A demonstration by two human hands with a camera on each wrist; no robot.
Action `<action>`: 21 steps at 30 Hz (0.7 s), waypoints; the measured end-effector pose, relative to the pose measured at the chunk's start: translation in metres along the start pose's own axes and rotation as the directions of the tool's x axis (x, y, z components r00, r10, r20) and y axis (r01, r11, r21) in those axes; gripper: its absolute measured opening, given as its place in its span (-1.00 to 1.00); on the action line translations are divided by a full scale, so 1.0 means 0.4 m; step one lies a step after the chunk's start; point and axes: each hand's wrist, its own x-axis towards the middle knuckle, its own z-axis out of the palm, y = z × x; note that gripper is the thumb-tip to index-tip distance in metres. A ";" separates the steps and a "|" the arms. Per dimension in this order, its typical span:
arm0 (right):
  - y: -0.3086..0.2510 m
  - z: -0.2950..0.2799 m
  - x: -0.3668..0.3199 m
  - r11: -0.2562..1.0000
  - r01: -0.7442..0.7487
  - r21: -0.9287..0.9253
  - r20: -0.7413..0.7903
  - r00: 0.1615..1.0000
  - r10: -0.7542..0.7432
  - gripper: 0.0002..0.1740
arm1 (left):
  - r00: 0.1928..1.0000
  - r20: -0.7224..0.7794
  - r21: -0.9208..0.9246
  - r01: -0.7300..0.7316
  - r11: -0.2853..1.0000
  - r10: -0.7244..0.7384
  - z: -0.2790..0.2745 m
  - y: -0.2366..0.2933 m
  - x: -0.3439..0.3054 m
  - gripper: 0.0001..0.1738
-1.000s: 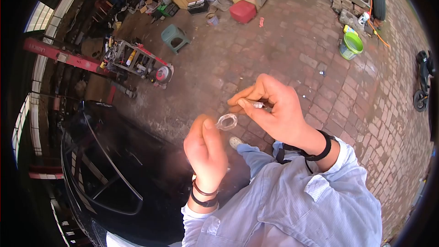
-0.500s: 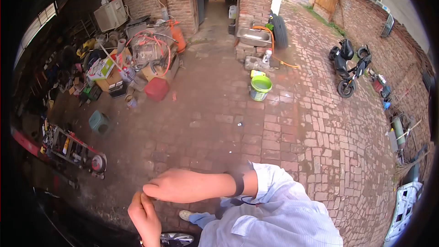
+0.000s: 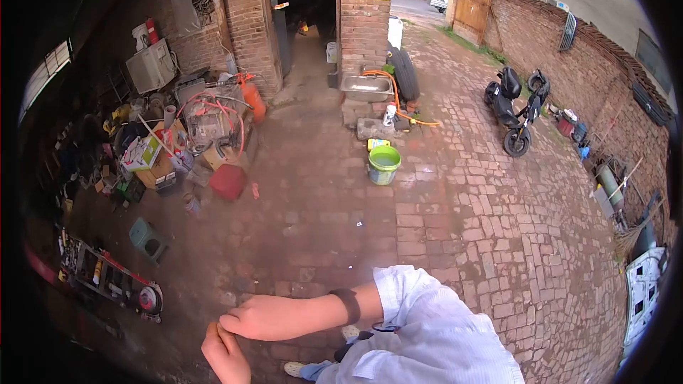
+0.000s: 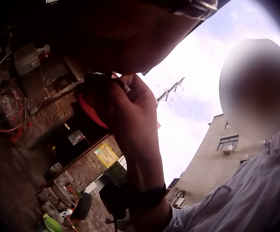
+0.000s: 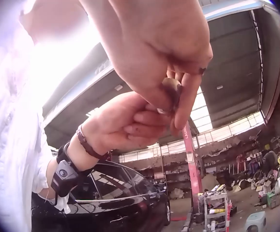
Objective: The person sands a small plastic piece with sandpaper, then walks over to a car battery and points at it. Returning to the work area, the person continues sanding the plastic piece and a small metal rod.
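Both hands meet at the lower left of the head view, fingertips together. My right hand [image 3: 257, 317] lies across the top of my left hand [image 3: 226, 357], hiding most of what they hold. From the right wrist, a small rounded, shiny piece [image 5: 171, 88] shows pinched in the right thumb and fingers. Just below, the left hand [image 5: 123, 121] has its fingers curled and its tips against that spot; the clear ring it pinched earlier is hidden. In the left wrist view the right hand [image 4: 135, 104] reaches up to the dark, shadowed left hand [image 4: 115, 43].
A black car [image 5: 115, 191] stands beside the left arm. On the brick floor ahead are a green bucket [image 3: 384, 160], a green stool [image 3: 147, 240], a red container [image 3: 228, 182] and a tool cart [image 3: 107, 270]. A scooter [image 3: 514, 110] is parked to the right.
The hands, apart a second ago with a clear ring in the left and a small piece in the right, have come together. The head view has swung up and right toward the yard.
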 end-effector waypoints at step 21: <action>0.004 0.022 0.017 0.861 -0.254 0.442 0.035 0.963 0.266 -0.78 | 0.978 -0.089 -0.172 0.171 0.970 -0.188 0.030 -0.115 -0.009 -0.70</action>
